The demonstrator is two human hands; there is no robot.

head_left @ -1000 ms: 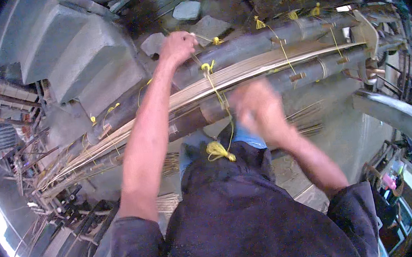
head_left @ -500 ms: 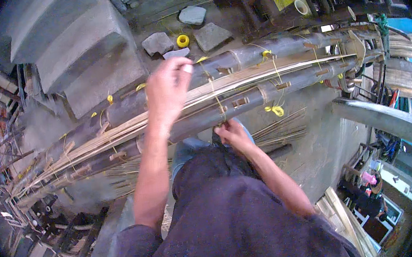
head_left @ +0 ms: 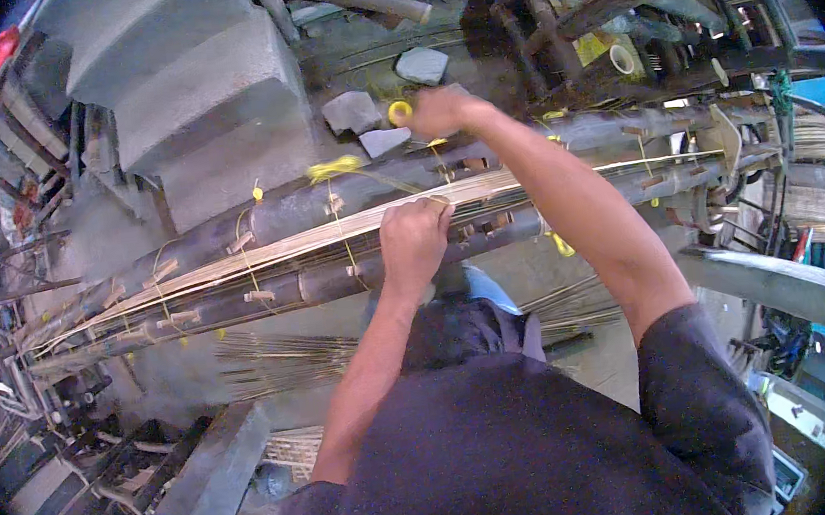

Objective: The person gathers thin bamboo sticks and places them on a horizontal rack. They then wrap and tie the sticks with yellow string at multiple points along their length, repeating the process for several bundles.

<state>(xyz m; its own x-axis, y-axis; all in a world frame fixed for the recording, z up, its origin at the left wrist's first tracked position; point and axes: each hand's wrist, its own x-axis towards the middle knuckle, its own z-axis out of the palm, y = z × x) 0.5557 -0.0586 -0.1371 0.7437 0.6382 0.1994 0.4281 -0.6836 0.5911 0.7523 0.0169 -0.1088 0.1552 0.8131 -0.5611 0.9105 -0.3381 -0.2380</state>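
Since half a second ago my hands have swapped heights: right hand (head_left: 442, 111) now stretched out past the poles, clenched on yellow twine (head_left: 363, 169); left hand (head_left: 414, 242) closed on the bundle of thin strips (head_left: 261, 253) lying between the two dark poles (head_left: 307, 208). Tying step, I judge; next calls for pulling the twine taut.
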